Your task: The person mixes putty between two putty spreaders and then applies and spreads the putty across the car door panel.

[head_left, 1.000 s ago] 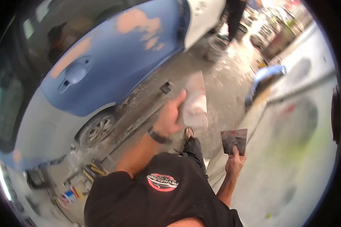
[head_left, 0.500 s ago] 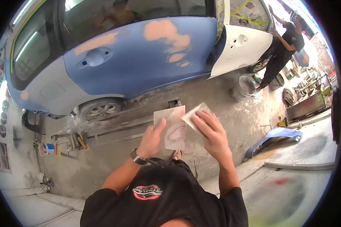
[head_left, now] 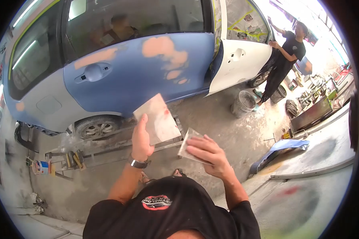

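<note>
My left hand grips a flat, pale mixing board, which is tilted and carries a whitish smear of putty and a small reddish spot. In my right hand is a thin, squarish putty spreader, with my fingers lying across its face. The spreader is near the board's lower right corner, apart from it. Beyond both hands stands the car's blue rear door, marked by several peach-coloured filler patches.
A metal frame lies low beside the rear wheel. Tools and a paint can stand at the left. Another person works by the white front door, near a bucket. A blue fender lies right.
The board has moved up and left and turned at an angle. My right hand has come down and left with the spreader. The car sits slightly lower and further left in view.
</note>
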Demonstrator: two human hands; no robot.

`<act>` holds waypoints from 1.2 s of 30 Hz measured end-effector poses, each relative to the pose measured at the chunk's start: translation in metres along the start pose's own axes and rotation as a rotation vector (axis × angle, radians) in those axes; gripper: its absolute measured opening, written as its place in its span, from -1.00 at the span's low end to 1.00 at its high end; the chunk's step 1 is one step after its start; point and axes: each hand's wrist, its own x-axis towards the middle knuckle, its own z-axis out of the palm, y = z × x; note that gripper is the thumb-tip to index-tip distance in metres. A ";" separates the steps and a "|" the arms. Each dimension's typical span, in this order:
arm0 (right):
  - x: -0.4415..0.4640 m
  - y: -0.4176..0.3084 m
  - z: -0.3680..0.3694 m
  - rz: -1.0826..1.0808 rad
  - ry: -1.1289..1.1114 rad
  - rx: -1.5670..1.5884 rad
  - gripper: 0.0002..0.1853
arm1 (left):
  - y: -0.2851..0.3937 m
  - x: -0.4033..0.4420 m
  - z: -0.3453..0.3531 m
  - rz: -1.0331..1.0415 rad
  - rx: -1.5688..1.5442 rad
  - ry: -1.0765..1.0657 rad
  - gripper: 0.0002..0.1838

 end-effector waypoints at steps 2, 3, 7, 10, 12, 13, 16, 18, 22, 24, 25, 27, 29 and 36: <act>0.011 -0.011 -0.008 -0.106 0.272 0.140 -0.51 | -0.012 0.002 -0.001 -0.217 -0.184 -0.103 -0.45; 0.018 -0.015 -0.004 -0.166 0.366 0.228 -0.50 | -0.012 -0.004 0.008 -0.309 -0.260 -0.207 -0.45; 0.041 -0.028 0.011 -0.319 0.203 -0.109 -0.47 | -0.022 -0.012 0.021 -0.405 -0.317 -0.439 -0.45; 0.044 -0.022 0.016 -0.207 0.093 -0.332 -0.46 | -0.028 -0.005 0.006 -0.205 -0.120 -0.351 -0.47; 0.035 0.007 0.022 -0.072 0.065 -0.345 -0.41 | -0.008 -0.018 0.011 -0.107 -0.015 -0.315 -0.49; 0.031 0.019 0.022 -0.025 0.042 -0.394 -0.39 | -0.006 -0.019 0.007 -0.096 -0.003 -0.283 -0.49; 0.010 0.041 0.020 0.064 -0.111 -0.585 -0.36 | 0.005 -0.020 -0.009 -0.053 -0.025 -0.259 -0.49; 0.014 0.030 0.014 0.097 -0.052 -0.631 -0.37 | 0.015 -0.022 -0.004 0.049 0.007 -0.186 -0.51; 0.035 -0.005 0.032 0.035 0.170 -0.633 -0.39 | -0.008 -0.014 -0.007 0.370 0.385 -0.033 -0.54; 0.036 -0.023 0.053 -0.028 0.002 -0.622 -0.39 | -0.012 -0.015 -0.012 0.375 0.539 0.083 -0.46; 0.037 -0.030 0.037 -0.066 -0.028 -0.707 -0.38 | -0.013 -0.015 -0.011 0.384 0.560 0.095 -0.43; 0.045 -0.029 0.023 0.000 0.075 -0.692 -0.39 | -0.014 -0.017 -0.010 0.379 0.624 0.109 -0.40; 0.046 -0.024 0.034 0.028 0.104 -0.729 -0.41 | -0.016 -0.020 -0.008 0.373 0.715 0.112 -0.39; 0.043 -0.019 0.016 -0.040 0.105 -0.752 -0.47 | -0.026 -0.020 -0.009 0.376 0.715 0.045 -0.37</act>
